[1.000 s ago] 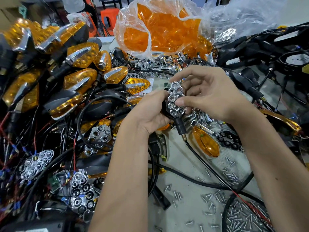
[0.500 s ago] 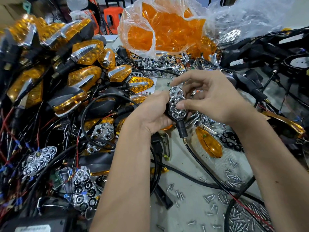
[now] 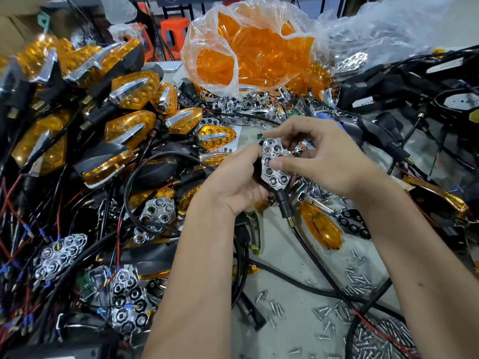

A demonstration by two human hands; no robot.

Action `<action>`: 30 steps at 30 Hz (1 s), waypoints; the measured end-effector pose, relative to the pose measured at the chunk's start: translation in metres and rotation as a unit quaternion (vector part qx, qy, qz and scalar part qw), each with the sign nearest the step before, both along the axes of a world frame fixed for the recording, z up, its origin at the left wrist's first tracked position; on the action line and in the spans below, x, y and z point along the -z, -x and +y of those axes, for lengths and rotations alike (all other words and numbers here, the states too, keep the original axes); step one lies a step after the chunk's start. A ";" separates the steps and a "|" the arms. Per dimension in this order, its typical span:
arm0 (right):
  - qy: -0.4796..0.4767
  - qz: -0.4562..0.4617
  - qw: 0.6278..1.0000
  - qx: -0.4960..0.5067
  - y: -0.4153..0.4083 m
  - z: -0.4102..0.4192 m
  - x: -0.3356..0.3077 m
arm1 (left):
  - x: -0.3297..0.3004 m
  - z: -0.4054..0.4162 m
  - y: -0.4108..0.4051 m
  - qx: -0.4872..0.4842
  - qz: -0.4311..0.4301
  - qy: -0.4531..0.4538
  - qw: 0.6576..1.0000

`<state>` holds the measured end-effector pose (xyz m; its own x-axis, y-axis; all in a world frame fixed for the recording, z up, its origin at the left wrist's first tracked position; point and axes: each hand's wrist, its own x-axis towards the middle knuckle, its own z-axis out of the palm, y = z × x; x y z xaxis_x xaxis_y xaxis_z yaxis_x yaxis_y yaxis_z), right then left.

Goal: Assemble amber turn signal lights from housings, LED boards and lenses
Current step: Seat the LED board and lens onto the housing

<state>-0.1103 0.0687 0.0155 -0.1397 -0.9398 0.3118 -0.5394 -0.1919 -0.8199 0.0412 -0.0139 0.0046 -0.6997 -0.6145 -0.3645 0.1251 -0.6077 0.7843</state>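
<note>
Loose screws scattered on the bench nearest us. Mid-bench, our left hand grips a black housing from the side, chrome reflector seated in it, cable hanging below. Right hand pinches the reflector, thumb on its face. Finished amber lights piled left, bag of amber lenses at the back

Left hand grips a black housing fitted with a chrome honeycomb reflector. Right hand presses its thumb on the reflector face. Behind the reflector: bag of amber lenses. Left of it: finished lights. Below it: loose screws.
</note>
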 end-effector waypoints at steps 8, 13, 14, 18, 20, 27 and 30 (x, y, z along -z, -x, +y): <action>-0.016 0.017 1.000 0.004 -0.004 0.002 -0.003 | -0.003 0.002 -0.008 0.067 0.147 -0.036 0.986; -0.016 0.025 1.000 0.006 -0.004 0.002 -0.001 | -0.005 0.004 -0.007 0.070 0.160 0.020 0.984; -0.012 0.024 1.000 0.016 -0.003 0.002 -0.001 | -0.004 0.004 -0.007 0.056 0.154 0.030 0.986; -0.034 -0.035 0.995 0.088 0.000 0.001 0.001 | 0.000 0.004 -0.003 0.002 0.121 0.107 0.987; -0.045 -0.076 0.992 0.093 -0.002 -0.001 0.002 | 0.001 0.004 0.001 -0.017 0.130 0.139 0.982; -0.089 -0.142 0.985 0.051 -0.007 -0.002 0.006 | 0.000 0.005 0.009 -0.081 0.127 0.199 0.968; -0.078 -0.150 0.985 0.032 -0.008 0.000 0.004 | 0.002 0.004 0.009 -0.078 0.071 0.251 0.962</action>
